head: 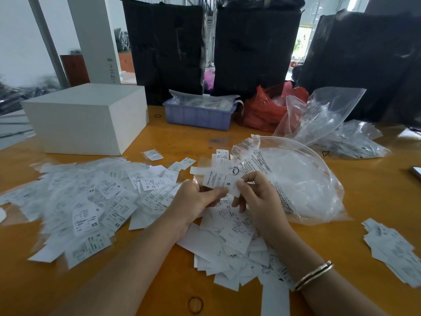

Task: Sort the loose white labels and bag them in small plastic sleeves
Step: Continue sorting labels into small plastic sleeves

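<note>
Above the middle of the table, both hands hold a white label marked S (pixel 220 180). My left hand (pixel 196 199) grips its lower edge from the left, and my right hand (pixel 255 197) pinches its right end. A small clear sleeve (pixel 206 164) seems to sit around the label's far end. Loose white labels (pixel 237 242) lie heaped under my hands. A wider spread of bagged labels (pixel 91 201), marked XS, S and XL, covers the table to the left.
A large clear plastic bag (pixel 296 179) lies right of my hands, with a small label stack (pixel 391 245) at the right edge. A white box (pixel 88 119), a blue tray (pixel 198 115), a red bag (pixel 262 110) and black bags (pixel 168 46) stand behind. A rubber band (pixel 195 304) lies near the front edge.
</note>
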`<state>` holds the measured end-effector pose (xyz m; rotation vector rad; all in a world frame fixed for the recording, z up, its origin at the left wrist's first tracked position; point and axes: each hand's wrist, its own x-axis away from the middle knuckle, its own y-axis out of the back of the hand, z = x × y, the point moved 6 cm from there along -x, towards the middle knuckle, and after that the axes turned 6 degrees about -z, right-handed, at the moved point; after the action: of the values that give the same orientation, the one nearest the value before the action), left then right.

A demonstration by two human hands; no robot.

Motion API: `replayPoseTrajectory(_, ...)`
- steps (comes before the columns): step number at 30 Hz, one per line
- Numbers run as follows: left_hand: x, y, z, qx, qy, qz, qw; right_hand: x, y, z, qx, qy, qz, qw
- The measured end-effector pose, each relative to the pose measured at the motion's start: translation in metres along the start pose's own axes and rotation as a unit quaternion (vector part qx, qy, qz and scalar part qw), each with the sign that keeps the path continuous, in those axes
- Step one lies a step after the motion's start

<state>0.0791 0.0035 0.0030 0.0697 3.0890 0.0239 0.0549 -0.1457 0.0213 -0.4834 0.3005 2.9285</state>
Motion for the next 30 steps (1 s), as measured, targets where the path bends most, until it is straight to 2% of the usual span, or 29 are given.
replayPoseTrajectory(3, 0.002, -0.003, 0.001, -0.035, 0.001, 0.027, 0.999, 0.001, -0.001, 0.002, 0.024, 0.018, -0.006, 1.0)
replayPoseTrajectory(5, 0.004, -0.004, -0.002, 0.002, 0.007, 0.039, 0.999, 0.0, 0.002, 0.002, 0.017, 0.016, -0.015, 1.0)
replayPoseTrajectory(8, 0.0, 0.005, -0.007, 0.038, -0.017, 0.0, 0.999, -0.001, 0.007, 0.0, -0.001, 0.004, -0.023, 1.0)
replayPoseTrajectory(12, 0.0, 0.003, -0.003, -0.034, -0.033, 0.003, 0.999, 0.0, 0.0, 0.0, 0.025, 0.015, 0.006, 1.0)
replayPoseTrajectory(21, 0.001, 0.003, -0.004, -0.022, -0.016, 0.02, 0.999, -0.003, -0.002, 0.003, 0.193, 0.117, 0.026, 0.974)
replayPoseTrajectory(25, 0.001, -0.004, 0.0, -0.036, 0.0, 0.054, 0.998, -0.005, 0.003, 0.004, 0.23, 0.142, -0.011, 0.963)
replayPoseTrajectory(30, 0.002, -0.004, -0.004, -0.012, -0.02, 0.044, 0.999, -0.001, 0.004, 0.017, 0.292, 0.206, -0.067, 0.931)
